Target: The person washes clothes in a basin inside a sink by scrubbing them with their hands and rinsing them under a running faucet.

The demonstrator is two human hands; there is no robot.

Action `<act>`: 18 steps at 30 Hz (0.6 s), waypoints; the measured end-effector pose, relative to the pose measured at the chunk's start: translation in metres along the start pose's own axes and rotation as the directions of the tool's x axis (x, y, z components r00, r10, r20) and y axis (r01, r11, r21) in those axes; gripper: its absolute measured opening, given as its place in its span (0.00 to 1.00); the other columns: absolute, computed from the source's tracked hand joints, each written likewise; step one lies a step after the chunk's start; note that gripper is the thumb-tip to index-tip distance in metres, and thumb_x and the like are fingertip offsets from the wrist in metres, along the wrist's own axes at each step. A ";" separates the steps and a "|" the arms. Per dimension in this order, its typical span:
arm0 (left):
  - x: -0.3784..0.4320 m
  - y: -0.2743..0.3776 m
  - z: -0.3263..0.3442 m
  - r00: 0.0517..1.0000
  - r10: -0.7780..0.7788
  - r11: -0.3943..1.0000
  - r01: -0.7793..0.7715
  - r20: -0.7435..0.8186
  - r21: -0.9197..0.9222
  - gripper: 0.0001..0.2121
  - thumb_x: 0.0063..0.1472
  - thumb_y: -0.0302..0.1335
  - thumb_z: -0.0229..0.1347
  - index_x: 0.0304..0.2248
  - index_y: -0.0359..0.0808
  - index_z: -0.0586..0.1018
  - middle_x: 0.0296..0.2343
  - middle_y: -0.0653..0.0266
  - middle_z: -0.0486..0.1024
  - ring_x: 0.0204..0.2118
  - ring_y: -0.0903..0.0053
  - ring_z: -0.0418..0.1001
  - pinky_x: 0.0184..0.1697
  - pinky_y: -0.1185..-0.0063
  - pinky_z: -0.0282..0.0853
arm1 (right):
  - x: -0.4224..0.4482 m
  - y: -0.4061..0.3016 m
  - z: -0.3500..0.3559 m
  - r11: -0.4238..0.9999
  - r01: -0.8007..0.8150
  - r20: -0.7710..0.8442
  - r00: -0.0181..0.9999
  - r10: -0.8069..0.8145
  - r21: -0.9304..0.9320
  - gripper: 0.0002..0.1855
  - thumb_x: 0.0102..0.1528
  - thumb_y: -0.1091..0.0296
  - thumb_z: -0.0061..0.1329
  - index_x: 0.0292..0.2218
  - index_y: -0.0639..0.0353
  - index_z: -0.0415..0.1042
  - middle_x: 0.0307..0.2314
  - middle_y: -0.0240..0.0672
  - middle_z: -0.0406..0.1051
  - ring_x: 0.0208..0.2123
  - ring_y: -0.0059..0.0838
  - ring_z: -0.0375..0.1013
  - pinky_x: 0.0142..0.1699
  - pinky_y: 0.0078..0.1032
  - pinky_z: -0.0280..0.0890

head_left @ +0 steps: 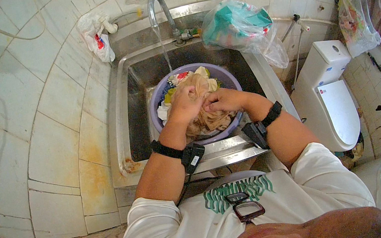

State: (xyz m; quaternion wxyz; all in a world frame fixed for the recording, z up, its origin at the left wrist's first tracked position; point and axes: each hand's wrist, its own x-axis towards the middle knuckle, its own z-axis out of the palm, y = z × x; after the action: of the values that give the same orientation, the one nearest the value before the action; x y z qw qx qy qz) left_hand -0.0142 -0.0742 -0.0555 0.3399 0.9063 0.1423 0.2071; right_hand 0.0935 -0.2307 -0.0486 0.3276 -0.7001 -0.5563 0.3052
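Observation:
Both of my hands grip a wet tan cloth (215,119) over a round purple basin (230,74). My left hand (187,100) bunches the cloth near the basin's middle, its fingers partly hidden. Close beside it, my right hand (223,100) pinches a fold of the same cloth. White, yellow-green and red-patterned fabrics (183,77) lie in the basin behind my hands. The basin sits inside a stainless steel sink (139,108). Water runs from a curved metal faucet (157,1) down to the basin's back left rim.
A clear plastic bag (241,25) with teal contents rests on the sink's back right corner. To the left, another plastic bag (98,40) hangs by a pipe fitting. A white toilet (337,105) stands right of the sink. A tiled wall (52,130) borders the left side.

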 end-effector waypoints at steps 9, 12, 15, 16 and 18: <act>0.001 0.001 0.003 0.998 0.023 1.000 -0.023 -0.051 0.019 0.18 0.46 0.30 0.57 0.38 0.32 0.72 0.35 0.50 0.72 0.41 0.61 0.70 0.45 0.73 0.64 | -0.002 0.001 0.003 0.998 -0.021 -0.045 0.999 0.024 0.067 0.16 0.51 0.57 0.46 0.35 0.60 0.72 0.30 0.40 0.72 0.33 0.33 0.71 0.41 0.28 0.63; 0.004 -0.002 0.004 0.998 -0.004 1.000 0.003 -0.059 -0.019 0.18 0.47 0.31 0.57 0.38 0.32 0.72 0.35 0.50 0.72 0.41 0.61 0.70 0.44 0.73 0.64 | -0.003 -0.009 -0.001 0.997 -0.051 -0.140 0.988 0.059 0.059 0.15 0.50 0.59 0.47 0.36 0.59 0.72 0.31 0.41 0.72 0.33 0.33 0.71 0.42 0.28 0.63; 0.003 0.002 0.001 0.998 -0.016 0.999 0.013 -0.062 -0.052 0.18 0.48 0.31 0.57 0.39 0.32 0.72 0.35 0.50 0.73 0.40 0.62 0.70 0.44 0.73 0.64 | -0.002 -0.034 -0.005 0.997 -0.046 -0.334 0.940 0.066 0.069 0.14 0.50 0.63 0.48 0.37 0.61 0.71 0.31 0.42 0.72 0.34 0.31 0.70 0.42 0.26 0.63; 0.002 0.006 -0.002 0.998 -0.017 0.998 0.013 -0.062 -0.056 0.18 0.49 0.32 0.57 0.39 0.32 0.72 0.35 0.50 0.73 0.40 0.62 0.70 0.44 0.73 0.64 | 0.001 -0.041 -0.010 0.998 -0.058 -0.374 0.925 0.065 0.031 0.14 0.50 0.65 0.47 0.38 0.63 0.70 0.31 0.40 0.72 0.34 0.27 0.69 0.42 0.25 0.63; 0.001 0.019 -0.015 0.996 -0.087 0.980 0.090 0.027 -0.180 0.19 0.50 0.33 0.55 0.41 0.33 0.71 0.39 0.49 0.70 0.45 0.60 0.66 0.48 0.71 0.60 | 0.008 -0.057 -0.024 0.989 -0.043 -0.425 0.905 -0.023 -0.144 0.16 0.49 0.69 0.48 0.40 0.66 0.68 0.34 0.40 0.71 0.37 0.27 0.69 0.44 0.25 0.62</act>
State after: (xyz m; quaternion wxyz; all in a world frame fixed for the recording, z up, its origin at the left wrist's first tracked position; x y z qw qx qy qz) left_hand -0.0180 -0.0786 -0.0321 0.4311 0.8663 0.1597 0.1954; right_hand 0.0808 -0.2161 0.0111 0.3858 -0.7752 -0.4893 0.1041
